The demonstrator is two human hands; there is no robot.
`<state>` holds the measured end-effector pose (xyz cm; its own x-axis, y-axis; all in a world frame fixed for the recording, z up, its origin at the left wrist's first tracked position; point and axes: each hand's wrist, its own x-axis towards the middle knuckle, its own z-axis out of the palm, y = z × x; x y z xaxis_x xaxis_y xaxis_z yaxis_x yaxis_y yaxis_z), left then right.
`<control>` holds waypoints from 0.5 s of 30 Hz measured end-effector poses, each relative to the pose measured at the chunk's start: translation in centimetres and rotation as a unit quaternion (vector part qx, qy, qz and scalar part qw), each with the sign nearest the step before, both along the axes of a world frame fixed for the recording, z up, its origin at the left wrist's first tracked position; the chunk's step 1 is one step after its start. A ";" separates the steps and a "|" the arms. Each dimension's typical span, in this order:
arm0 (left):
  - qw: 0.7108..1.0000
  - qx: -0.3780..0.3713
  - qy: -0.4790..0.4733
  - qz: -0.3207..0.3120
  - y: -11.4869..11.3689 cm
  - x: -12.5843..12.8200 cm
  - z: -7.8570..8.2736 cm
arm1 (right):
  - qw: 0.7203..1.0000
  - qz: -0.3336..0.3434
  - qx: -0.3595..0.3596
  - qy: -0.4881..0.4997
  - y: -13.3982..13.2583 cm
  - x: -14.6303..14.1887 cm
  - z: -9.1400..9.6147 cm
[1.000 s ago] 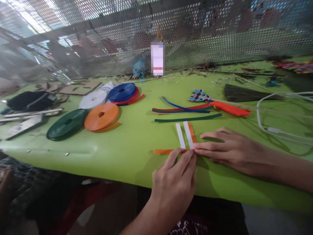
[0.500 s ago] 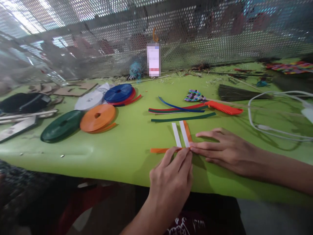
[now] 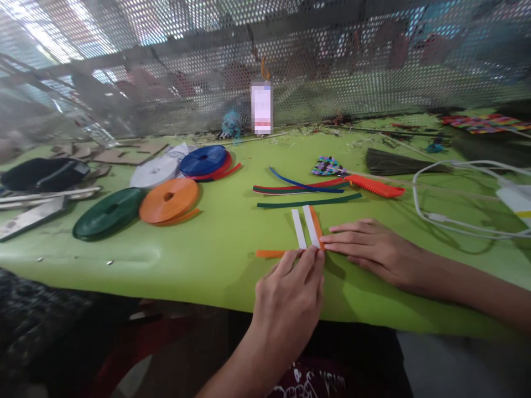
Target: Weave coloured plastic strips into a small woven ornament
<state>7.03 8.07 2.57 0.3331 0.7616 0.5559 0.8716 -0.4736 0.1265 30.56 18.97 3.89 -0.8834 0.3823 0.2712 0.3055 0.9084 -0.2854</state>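
Observation:
My left hand (image 3: 292,287) presses its bent fingertips together onto the corner where flat strips meet on the green table. From under it an orange strip (image 3: 269,254) sticks out leftward; another orange length (image 3: 316,219) points away from me at the right side. Beside that length lie two white strips (image 3: 298,228), roughly parallel, their near ends covered by my left fingers. My right hand (image 3: 379,247) lies low with fingers stretched out, fingertips touching the corner from the right. My left thumb is hidden.
Beyond the hands lie a green strip (image 3: 309,201), a blue strip (image 3: 286,178) and an orange-red handled tool (image 3: 375,187). Rolls of orange (image 3: 182,199), dark green (image 3: 97,218), blue (image 3: 203,159) and white strip (image 3: 151,170) stand left. A white cable (image 3: 417,190) curls right. Perforated mesh (image 3: 332,72) closes the back.
Both hands stay at the corner of the strips; the right fingertips have shifted very slightly. The whole view has moved a little.

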 end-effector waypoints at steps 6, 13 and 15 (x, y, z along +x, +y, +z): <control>1.000 0.006 0.009 -0.016 0.4 -0.2 0.2 | 0.998 0.004 0.061 -0.030 -0.4 0.0 -0.7; 0.998 0.008 0.054 -0.033 0.5 -0.1 0.5 | 0.990 -0.036 0.118 -0.063 -1.4 -0.3 -0.4; 0.997 0.010 0.067 -0.033 0.5 0.0 0.4 | 0.986 -0.039 0.141 -0.075 -1.7 -0.5 -0.3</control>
<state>7.03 8.52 2.94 0.4546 0.7244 0.5183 0.8466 -0.5323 0.0015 30.09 17.29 3.62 -0.8928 0.3781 0.2449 0.3966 0.9176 0.0290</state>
